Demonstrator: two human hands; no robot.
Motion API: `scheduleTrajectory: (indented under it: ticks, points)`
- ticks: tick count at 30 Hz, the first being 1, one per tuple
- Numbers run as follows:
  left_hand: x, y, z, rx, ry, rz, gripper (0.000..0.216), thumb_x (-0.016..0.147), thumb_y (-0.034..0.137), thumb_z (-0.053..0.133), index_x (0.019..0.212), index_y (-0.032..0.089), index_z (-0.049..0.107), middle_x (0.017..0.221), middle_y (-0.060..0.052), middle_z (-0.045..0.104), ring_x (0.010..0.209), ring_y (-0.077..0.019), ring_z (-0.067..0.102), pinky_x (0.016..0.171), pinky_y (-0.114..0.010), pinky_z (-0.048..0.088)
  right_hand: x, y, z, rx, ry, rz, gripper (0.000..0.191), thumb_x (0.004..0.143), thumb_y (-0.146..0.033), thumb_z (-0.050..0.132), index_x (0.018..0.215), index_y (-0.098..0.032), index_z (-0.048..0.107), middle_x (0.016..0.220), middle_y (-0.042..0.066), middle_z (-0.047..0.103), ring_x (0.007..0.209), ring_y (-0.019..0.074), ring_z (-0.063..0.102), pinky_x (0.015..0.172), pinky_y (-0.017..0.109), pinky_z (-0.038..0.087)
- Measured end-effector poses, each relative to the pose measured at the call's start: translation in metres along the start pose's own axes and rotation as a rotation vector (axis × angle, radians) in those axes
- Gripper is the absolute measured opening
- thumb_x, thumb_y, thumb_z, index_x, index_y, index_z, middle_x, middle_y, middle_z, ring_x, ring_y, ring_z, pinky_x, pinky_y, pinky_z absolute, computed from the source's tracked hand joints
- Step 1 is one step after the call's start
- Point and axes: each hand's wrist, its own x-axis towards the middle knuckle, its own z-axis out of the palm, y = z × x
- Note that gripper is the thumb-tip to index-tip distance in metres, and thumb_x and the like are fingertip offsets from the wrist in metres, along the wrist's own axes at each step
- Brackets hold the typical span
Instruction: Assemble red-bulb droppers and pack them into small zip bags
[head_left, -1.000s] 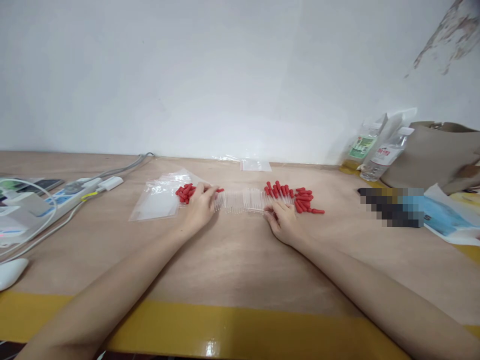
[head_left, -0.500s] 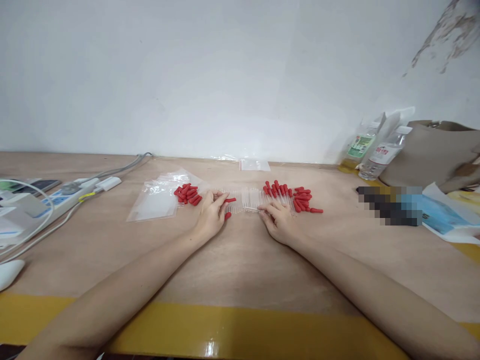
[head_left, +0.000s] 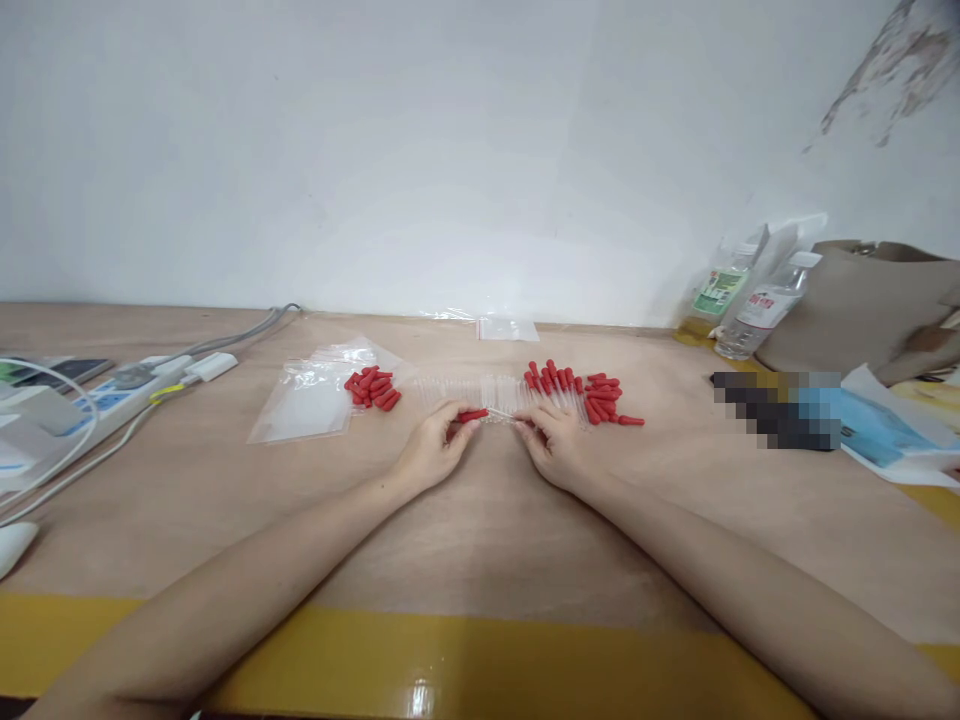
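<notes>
**Red cap meets clear tube between two pinched hands**

The person's left hand (head_left: 431,445) pinches a single red cap (head_left: 472,415) between thumb and fingers, its narrower end pointing toward the right fingertips. The right hand (head_left: 556,445) grips one thin clear tube (head_left: 501,414) in a similar narrow pinch, and the tube's near end reaches across to the cap. Cap and tube lie almost in line, in the gap between the two sets of fingertips. At this size it is hard to tell whether the tube's end is already inside the cap or only up against its mouth.

Just beyond the fingertips, a row of bare tubes (head_left: 491,390) lies side by side on the table (head_left: 487,540). Past the left fingers, on their outer side, sits a pile of loose caps (head_left: 367,385), with flat plastic bags (head_left: 300,405) farther out. Just beyond the right fingers, capped tubes (head_left: 553,378) lie with their red ends pointing away from the person, and more red ends bunch to their outer side.

The step in hand looks like fitting the cap onto the tube. The next move seems to call for straight alignment and a gentle, even push, with the right fingers steadying the slim tube so that it neither slips nor bends.
</notes>
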Motion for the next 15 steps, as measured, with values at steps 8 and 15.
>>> scheduleTrajectory:
  ticks: [8,15]
  points:
    - [-0.002,-0.008,0.004,-0.071,0.023,-0.049,0.022,0.082,0.034,0.052,0.089,0.017,0.063,0.08,-0.003,0.066,0.068,-0.0134,0.059,0.062,-0.025,0.047,-0.002,-0.001,-0.001,0.07,-0.107,-0.038,0.015,0.085,-0.023,0.047,0.09,-0.021,0.061,0.079,0.002,0.063,0.072,0.0139,0.055,0.075,0.033,0.03]
    - [-0.003,0.002,-0.002,-0.086,-0.053,-0.004,0.018,0.081,0.03,0.053,0.087,0.015,0.063,0.079,-0.003,0.066,0.07,-0.014,0.059,0.065,-0.025,0.047,0.001,0.01,-0.007,-0.012,-0.141,-0.167,0.018,0.086,-0.024,0.046,0.092,-0.021,0.063,0.08,0.001,0.064,0.069,0.0116,0.055,0.075,0.033,0.026]
